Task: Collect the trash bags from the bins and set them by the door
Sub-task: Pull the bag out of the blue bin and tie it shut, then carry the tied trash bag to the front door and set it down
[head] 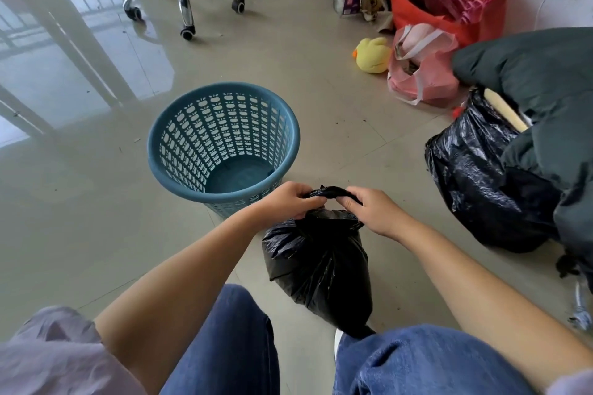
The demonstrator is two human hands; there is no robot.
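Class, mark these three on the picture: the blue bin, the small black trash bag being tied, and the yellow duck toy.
blue bin point(179, 167): head view, on its perforated inner wall.
small black trash bag point(317, 263): head view, on its bulging body.
yellow duck toy point(373, 56): head view, on its plush body.

Your left hand point(290, 199) and right hand point(373, 213) pinch the black trash bag's point(319, 269) twisted neck — beside the blue perforated bin point(221, 141) on the floor point(80, 202).
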